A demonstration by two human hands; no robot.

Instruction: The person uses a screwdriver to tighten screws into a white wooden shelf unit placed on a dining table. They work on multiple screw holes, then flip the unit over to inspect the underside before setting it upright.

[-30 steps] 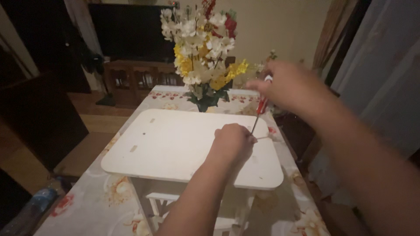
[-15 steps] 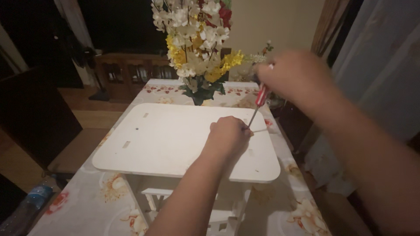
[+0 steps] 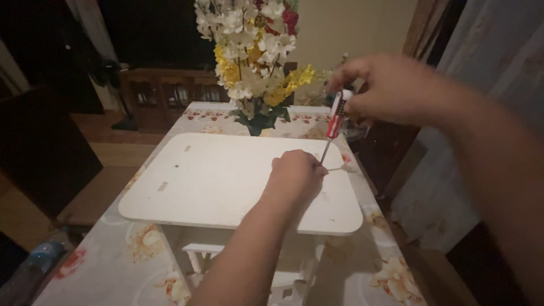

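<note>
while my left hand [image 3: 296,174] rests curled, holding nothing i can see, on the white panel [image 3: 226,181], my right hand [image 3: 378,89] pinches a red-handled screwdriver [image 3: 334,122]. its tip meets the panel just beside my left fingers.

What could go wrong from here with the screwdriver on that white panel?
1. The left hand rests on the white panel right beside the tip of the screwdriver; a slip could jab the fingers.
2. The right hand holds the screwdriver tilted, by the top of its handle only, so the tip may skid and scratch the panel.
3. The flower vase stands close behind the panel; a sudden jerk might knock it over.
</note>
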